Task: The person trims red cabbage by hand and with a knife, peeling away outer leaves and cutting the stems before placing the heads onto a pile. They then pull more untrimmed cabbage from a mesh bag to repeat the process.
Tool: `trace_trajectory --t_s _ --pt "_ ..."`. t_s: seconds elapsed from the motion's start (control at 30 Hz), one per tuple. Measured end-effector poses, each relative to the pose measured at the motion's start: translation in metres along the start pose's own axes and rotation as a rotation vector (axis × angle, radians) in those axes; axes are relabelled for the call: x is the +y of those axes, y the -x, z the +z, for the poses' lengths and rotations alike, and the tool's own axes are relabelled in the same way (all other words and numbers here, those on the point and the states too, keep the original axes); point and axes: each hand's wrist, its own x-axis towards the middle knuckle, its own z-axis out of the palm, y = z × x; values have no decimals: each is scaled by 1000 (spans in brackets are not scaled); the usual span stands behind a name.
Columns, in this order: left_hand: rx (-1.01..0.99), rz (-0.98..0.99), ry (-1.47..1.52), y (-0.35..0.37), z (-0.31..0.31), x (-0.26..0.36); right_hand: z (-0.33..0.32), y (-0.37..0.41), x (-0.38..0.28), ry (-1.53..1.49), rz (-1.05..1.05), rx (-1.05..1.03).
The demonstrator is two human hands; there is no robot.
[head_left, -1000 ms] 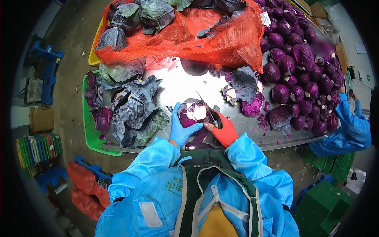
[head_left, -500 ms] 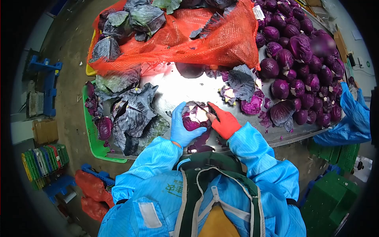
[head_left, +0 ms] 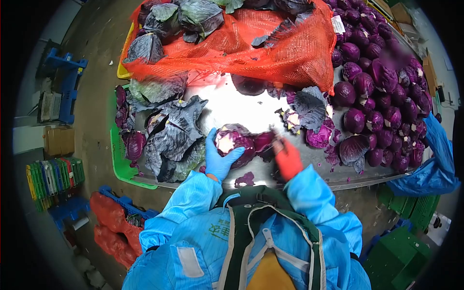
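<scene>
My left hand (head_left: 220,160), in a blue glove, grips a red cabbage (head_left: 240,149) from its left side. The cabbage's pale cut stem end faces up and left. A loose purple outer leaf (head_left: 264,141) stands out from the cabbage's right side, by the fingertips of my right hand (head_left: 287,155). That hand wears a red glove, is closed and is smeared by motion. A small knife seems to be in it, though its blade is too blurred to make out clearly. Below the cabbage, a purple leaf scrap (head_left: 245,179) lies on the metal table (head_left: 309,175).
Trimmed red cabbages (head_left: 382,96) are heaped at the right. Dark outer leaves (head_left: 169,133) pile over a green crate (head_left: 121,162) at the left. An orange mesh sack (head_left: 232,60) with untrimmed cabbages lies across the back. Leaf and stem trimmings (head_left: 309,108) sit right of centre.
My right hand has moved right and down, away from the stem end. The cabbage has turned, its cut end now towards the left, and a leaf has come away at its right side.
</scene>
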Motion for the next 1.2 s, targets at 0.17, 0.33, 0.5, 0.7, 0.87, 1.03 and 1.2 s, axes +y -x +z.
trace_trajectory --t_s 0.17,0.33,0.5,0.7,0.87,1.03,1.2 --pt "-101 232 -252 8 9 2 -19 -27 24 137 -45 40" --pt "-298 226 -289 -6 2 9 -2 -18 -11 225 -434 -113" --pt "-232 356 -609 -7 7 32 -3 -29 -22 230 -322 -286" --pt "-211 451 -648 -8 20 33 -7 -35 -28 345 -236 -329" --pt "-227 470 -679 -5 28 40 -4 -39 -16 485 -231 -282" --pt "-229 480 -786 -6 32 41 -2 -54 0 421 -236 -126" --pt "-382 576 -609 -8 15 43 5 -133 126 668 -433 213"
